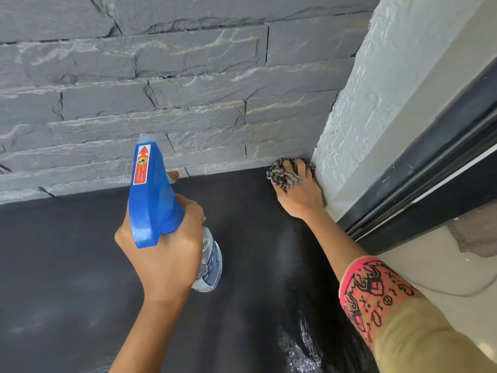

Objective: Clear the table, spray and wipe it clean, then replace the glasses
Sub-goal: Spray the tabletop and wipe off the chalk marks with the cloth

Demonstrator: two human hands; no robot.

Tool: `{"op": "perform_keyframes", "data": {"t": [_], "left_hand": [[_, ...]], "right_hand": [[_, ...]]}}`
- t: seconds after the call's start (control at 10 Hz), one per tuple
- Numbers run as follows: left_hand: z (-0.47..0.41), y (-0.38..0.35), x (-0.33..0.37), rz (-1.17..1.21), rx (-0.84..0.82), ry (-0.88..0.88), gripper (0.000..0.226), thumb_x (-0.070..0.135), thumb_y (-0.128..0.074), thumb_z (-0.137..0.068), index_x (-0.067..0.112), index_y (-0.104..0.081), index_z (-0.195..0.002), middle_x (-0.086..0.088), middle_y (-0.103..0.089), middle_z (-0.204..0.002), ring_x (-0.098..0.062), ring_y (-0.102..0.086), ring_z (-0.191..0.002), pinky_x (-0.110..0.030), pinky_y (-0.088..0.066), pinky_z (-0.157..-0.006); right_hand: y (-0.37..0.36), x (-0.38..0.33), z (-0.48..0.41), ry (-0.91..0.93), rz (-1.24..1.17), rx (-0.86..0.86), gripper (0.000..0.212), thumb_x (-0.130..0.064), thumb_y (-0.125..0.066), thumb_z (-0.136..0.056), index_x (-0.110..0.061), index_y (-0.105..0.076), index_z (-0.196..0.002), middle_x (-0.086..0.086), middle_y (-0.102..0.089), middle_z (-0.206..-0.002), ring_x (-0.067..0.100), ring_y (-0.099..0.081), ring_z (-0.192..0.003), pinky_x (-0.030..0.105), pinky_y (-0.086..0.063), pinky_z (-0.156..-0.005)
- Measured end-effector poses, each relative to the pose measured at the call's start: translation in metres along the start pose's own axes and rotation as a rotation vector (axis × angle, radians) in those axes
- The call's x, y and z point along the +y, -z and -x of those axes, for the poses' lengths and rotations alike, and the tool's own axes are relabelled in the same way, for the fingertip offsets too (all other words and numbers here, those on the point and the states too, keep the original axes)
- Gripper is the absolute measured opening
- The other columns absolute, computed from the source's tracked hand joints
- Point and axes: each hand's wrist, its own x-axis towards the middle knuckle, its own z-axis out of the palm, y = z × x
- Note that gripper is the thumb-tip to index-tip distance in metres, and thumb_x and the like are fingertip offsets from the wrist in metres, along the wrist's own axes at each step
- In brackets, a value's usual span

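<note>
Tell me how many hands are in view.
2. The left hand grips the spray bottle over the dark table; the right hand holds the cloth in the far corner, against the wall.

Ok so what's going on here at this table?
A person is cleaning the dark table. The left hand grips a blue-topped spray bottle above the tabletop. The right hand holds a crumpled cloth pressed into the far corner, where the stone wall meets a pale pillar. A wet streak shines near the front. No glasses are in view.
</note>
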Motion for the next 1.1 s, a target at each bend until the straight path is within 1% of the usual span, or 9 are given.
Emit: {"op": "perform_keyframes", "data": {"t": [0.2, 0.3, 0.5, 0.6, 0.7, 0.8, 0.9, 1.0, 1.1], "left_hand": [[-0.002, -0.001, -0.002, -0.012, -0.003, -0.023, 0.030, 0.023, -0.052, -0.061, -0.005, -0.057, -0.070, -0.018, -0.062, -0.067, -0.030, -0.060, -0.064, -0.041, -0.054, -0.064], [-0.001, -0.001, 0.005, 0.013, 0.004, -0.011, 0.032, 0.021, -0.053, -0.062, -0.006, -0.059, -0.076, -0.018, -0.062, -0.067, -0.030, -0.061, -0.062, -0.042, -0.055, -0.063], [0.010, 0.010, 0.018, 0.090, 0.001, -0.034, 0.021, 0.011, -0.054, -0.065, 0.028, -0.056, -0.076, -0.007, -0.061, -0.071, -0.042, -0.062, -0.064, -0.048, -0.054, -0.060], [0.031, 0.026, 0.021, 0.062, -0.001, -0.040, 0.019, 0.008, -0.053, -0.065, 0.020, -0.057, -0.079, 0.000, -0.064, -0.077, -0.037, -0.064, -0.067, -0.045, -0.056, -0.062], [0.072, 0.058, 0.031, -0.003, -0.021, -0.054, 0.022, 0.002, -0.055, -0.064, 0.005, -0.059, -0.086, 0.017, -0.066, -0.078, -0.010, -0.064, -0.063, -0.022, -0.052, -0.059], [0.101, 0.080, 0.033, -0.013, -0.047, -0.022, 0.025, 0.003, -0.054, -0.064, 0.002, -0.059, -0.088, 0.026, -0.066, -0.078, -0.002, -0.061, -0.058, -0.009, -0.046, -0.054], [0.143, 0.114, 0.034, -0.052, -0.050, 0.031, 0.024, 0.006, -0.054, -0.064, 0.005, -0.060, -0.087, 0.018, -0.066, -0.078, -0.002, -0.059, -0.052, -0.008, -0.045, -0.050], [0.157, 0.129, 0.027, -0.046, -0.065, 0.077, 0.024, 0.009, -0.055, -0.063, 0.005, -0.060, -0.087, 0.009, -0.064, -0.075, -0.003, -0.057, -0.050, -0.010, -0.045, -0.049], [0.268, 0.206, -0.031, -0.002, -0.248, 0.206, 0.023, 0.009, -0.055, -0.065, 0.011, -0.061, -0.087, 0.013, -0.065, -0.077, -0.002, -0.058, -0.054, -0.010, -0.046, -0.053]], "right_hand": [[-0.002, 0.002, 0.057, 0.135, 0.059, -0.011, 0.055, -0.049, -0.033, -0.094, -0.036, -0.023, -0.147, -0.002, -0.020, -0.158, 0.036, -0.017, -0.142, 0.056, -0.013, -0.116], [-0.006, -0.005, 0.150, 0.325, 0.074, -0.014, 0.063, -0.049, -0.037, -0.088, -0.043, -0.017, -0.146, -0.010, -0.014, -0.159, 0.034, -0.021, -0.142, 0.063, -0.005, -0.113], [-0.011, 0.026, 0.263, 0.685, 0.132, -0.109, 0.067, -0.045, -0.045, -0.084, -0.045, -0.018, -0.146, -0.011, -0.009, -0.159, 0.026, -0.018, -0.144, 0.064, -0.005, -0.111], [-0.006, 0.034, 0.239, 0.589, 0.170, -0.108, 0.064, -0.045, -0.046, -0.086, -0.048, -0.019, -0.145, -0.014, -0.009, -0.159, 0.025, -0.015, -0.145, 0.062, -0.002, -0.113], [0.000, 0.000, 0.202, 0.310, 0.173, -0.087, 0.058, -0.051, -0.034, -0.093, -0.047, -0.012, -0.146, -0.013, -0.007, -0.159, 0.030, -0.011, -0.146, 0.063, 0.003, -0.113], [-0.004, -0.031, 0.215, 0.302, 0.137, -0.127, 0.057, -0.052, -0.032, -0.094, -0.046, -0.011, -0.146, -0.011, -0.005, -0.160, 0.034, -0.011, -0.145, 0.063, 0.010, -0.112], [-0.010, -0.040, 0.297, 0.529, 0.096, -0.154, 0.064, -0.050, -0.043, -0.088, -0.045, -0.017, -0.146, -0.008, -0.009, -0.160, 0.032, -0.016, -0.144, 0.065, 0.006, -0.112], [-0.013, -0.016, 0.360, 0.616, 0.079, -0.099, 0.067, -0.048, -0.047, -0.086, -0.043, -0.020, -0.146, -0.009, -0.015, -0.159, 0.027, -0.020, -0.143, 0.066, -0.006, -0.111], [-0.004, 0.036, 0.393, 0.582, 0.086, -0.073, 0.068, -0.047, -0.048, -0.083, -0.047, -0.022, -0.145, -0.013, -0.018, -0.158, 0.024, -0.023, -0.143, 0.062, -0.011, -0.112]]}}
